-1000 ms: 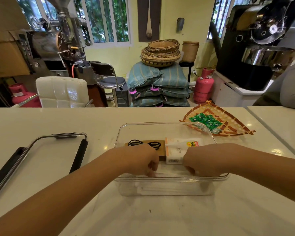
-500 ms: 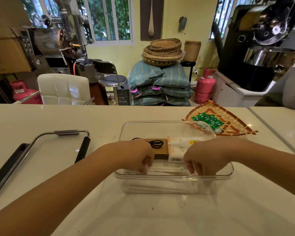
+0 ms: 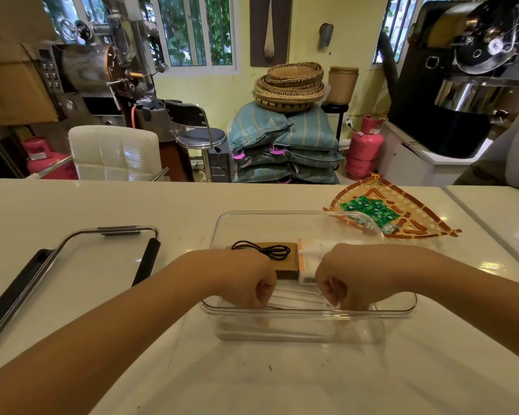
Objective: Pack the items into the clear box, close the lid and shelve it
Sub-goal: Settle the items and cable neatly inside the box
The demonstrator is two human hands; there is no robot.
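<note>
The clear box stands open on the white counter. Inside lie a brown card with a coiled black cord on it and a white packet with orange edges. My left hand and my right hand both reach into the box at its near side, fingers curled downward. Between them stretches a thin pale plastic packet, each hand pinching one end. My fingertips are partly hidden behind the box's near wall. The box's lid, clear with black clips, lies flat to the left.
A woven fan-shaped tray holding several green sachets sits just behind the box at the right. A seam splits the counter on the right. Chairs, sacks, gas cylinders and roasting machines stand beyond the counter's far edge.
Both hands have sunk lower at the box's near side, and their fingers have curled down onto the pale packet. My right hand now covers more of the white packet.
</note>
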